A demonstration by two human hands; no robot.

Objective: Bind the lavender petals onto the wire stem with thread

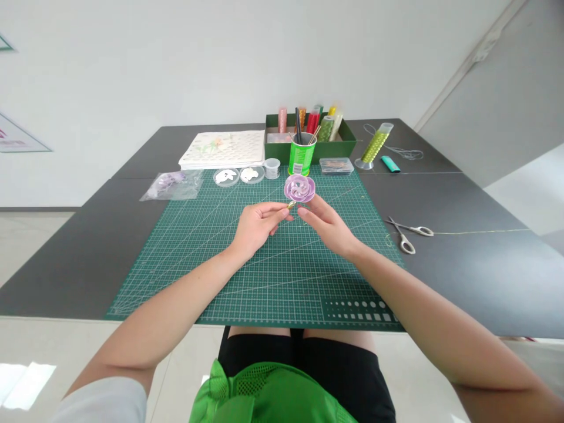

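- Left hand (263, 224): thumb and fingers pinching a small gold piece (291, 204); its far end pokes past the fingertips.
- Right hand (330, 226): grasping the purple flower (299, 188) from its near right side, fingers partly behind the rim; contact underneath hidden.
- Key relation: flower sits just beyond both grips, up-right of left fingertips, up-left of right hand. Right is nearer, fingers at the rim.
- Gold piece's long axis slants up-right, toward the flower's underside. Can't tell if they touch.
- Flower is roundish, no clear long axis, held above the mat (282, 276).
- Around: can (302, 158) behind the flower; two dishes (226, 177) beyond the left hand; scissors (408, 232) right of the right hand.
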